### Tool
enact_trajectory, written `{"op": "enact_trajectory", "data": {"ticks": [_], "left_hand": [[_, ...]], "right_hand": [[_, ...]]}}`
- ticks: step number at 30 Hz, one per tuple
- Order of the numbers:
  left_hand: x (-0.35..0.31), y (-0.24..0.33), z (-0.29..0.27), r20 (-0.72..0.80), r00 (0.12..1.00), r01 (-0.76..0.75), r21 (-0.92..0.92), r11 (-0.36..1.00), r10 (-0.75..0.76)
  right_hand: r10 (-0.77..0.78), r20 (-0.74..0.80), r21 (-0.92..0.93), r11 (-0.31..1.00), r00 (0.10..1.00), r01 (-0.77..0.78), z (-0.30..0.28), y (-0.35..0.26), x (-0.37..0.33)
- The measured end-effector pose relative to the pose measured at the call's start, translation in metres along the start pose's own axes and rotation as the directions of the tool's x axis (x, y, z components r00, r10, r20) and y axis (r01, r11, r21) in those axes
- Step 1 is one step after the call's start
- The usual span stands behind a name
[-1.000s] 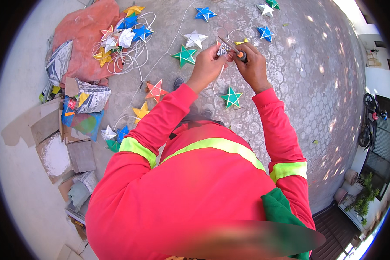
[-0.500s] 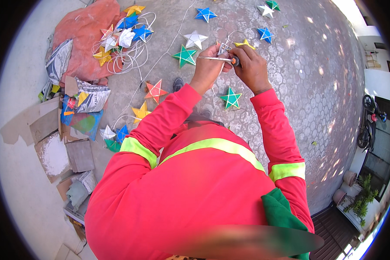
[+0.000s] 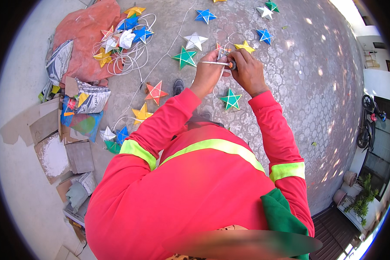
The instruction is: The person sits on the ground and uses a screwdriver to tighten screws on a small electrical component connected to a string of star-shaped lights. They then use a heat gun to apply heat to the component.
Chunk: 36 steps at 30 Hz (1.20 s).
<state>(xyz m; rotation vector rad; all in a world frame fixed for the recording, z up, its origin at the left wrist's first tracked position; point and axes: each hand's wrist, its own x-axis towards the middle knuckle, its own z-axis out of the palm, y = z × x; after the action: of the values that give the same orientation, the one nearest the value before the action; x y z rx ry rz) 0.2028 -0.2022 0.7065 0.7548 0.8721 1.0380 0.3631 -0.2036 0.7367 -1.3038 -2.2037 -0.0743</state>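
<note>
My left hand (image 3: 206, 76) pinches a small pale fitting (image 3: 223, 52) with what looks like metal on its face; its details are too small to make out. My right hand (image 3: 250, 73) is closed round the dark and orange handle of a screwdriver (image 3: 216, 63). Its straight shaft points left, across the fingers of my left hand. White cord hangs below the two hands. Close by on the ground lie a green star lantern (image 3: 184, 57), a white star lantern (image 3: 195, 41) and a yellow star lantern (image 3: 245, 46).
Under my forearms lie a red star (image 3: 156, 92) and another green star (image 3: 231, 99). Piled stars and coiled white cord (image 3: 134, 60) rest by an orange-red sheet (image 3: 80, 47) at left. Cardboard (image 3: 53, 156) and sacks line the left wall; a motorcycle (image 3: 367, 121) stands far right.
My right hand has shifted slightly left and down, turning a little about the screwdriver handle. My left hand keeps its hold on the fitting, almost in place.
</note>
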Motion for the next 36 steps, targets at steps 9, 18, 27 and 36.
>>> {"op": "enact_trajectory", "data": {"ticks": [9, 18, 27, 36], "left_hand": [[-0.004, -0.016, -0.01, 0.008, 0.935, -0.303, 0.541, 0.784, 0.356], [-0.008, -0.029, -0.021, 0.133, 0.838, -0.504, 0.559, 0.658, 0.528], [-0.004, -0.019, -0.019, -0.01, 0.997, -0.069, 0.125, 0.99, 0.071], [-0.001, -0.017, -0.011, -0.023, 0.999, 0.036, 0.077, 0.996, -0.034]], "right_hand": [[0.623, 0.296, 0.655, 0.419, 0.724, -0.628, 0.026, -0.02, -0.011], [0.364, 0.854, 0.52, -0.616, 0.371, -0.592, 0.018, -0.011, -0.015], [0.577, 0.252, 0.558, 0.569, 0.777, -0.603, 0.008, -0.027, -0.022], [0.13, 0.04, 0.106, 0.985, 0.991, -0.134, 0.009, -0.011, -0.017]]}}
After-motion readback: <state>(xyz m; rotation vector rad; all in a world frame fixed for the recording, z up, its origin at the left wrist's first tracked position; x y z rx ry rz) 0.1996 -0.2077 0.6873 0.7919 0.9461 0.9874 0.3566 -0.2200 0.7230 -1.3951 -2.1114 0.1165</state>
